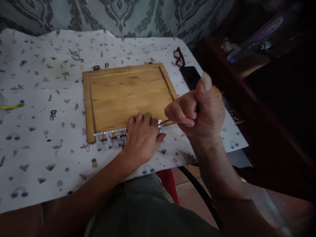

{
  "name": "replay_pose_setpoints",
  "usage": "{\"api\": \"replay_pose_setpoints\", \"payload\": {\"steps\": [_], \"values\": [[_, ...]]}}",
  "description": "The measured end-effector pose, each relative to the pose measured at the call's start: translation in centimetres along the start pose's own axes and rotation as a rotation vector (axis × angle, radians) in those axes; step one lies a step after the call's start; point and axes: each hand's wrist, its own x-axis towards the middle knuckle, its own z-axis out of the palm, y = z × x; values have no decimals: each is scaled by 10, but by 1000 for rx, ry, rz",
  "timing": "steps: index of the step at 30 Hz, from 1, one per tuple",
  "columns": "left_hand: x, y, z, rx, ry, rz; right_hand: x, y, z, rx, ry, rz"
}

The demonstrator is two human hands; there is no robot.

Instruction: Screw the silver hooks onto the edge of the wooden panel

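A framed wooden panel [128,95] lies flat on the cloth-covered table. Along its near edge runs a strip of clear plastic hooks [109,138], partly hidden by my left hand [143,136]. The left fingers rest curled on the strip and the panel's edge, with the thumb by the rightmost hook. Closed in a fist, thumb up, my right hand [199,107] grips a screwdriver [163,122]. Only its thin dark shaft shows, reaching left to the hook at the strip's right end; its handle is hidden in the fist, and the tip's exact contact is unclear.
Dark-framed eyeglasses [179,57] and a black phone [190,77] lie beyond the panel's right side. A yellow object [11,106] sits at the far left of the patterned tablecloth [49,138]. Dark wooden furniture [237,82] stands to the right, and a patterned wall is behind.
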Motion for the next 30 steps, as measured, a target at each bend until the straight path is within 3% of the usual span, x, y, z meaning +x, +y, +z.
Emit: {"api": "replay_pose_setpoints", "payload": {"steps": [17, 23, 30], "values": [[0, 0, 1, 13, 12, 2, -2, 2, -1, -72, 73, -11], [2, 0, -2, -20, -43, -12, -6, -6, 6, -136, -36, -26], [0, -1, -1, -36, -5, 5, 5, -32, 14, -170, 269, -99]]}}
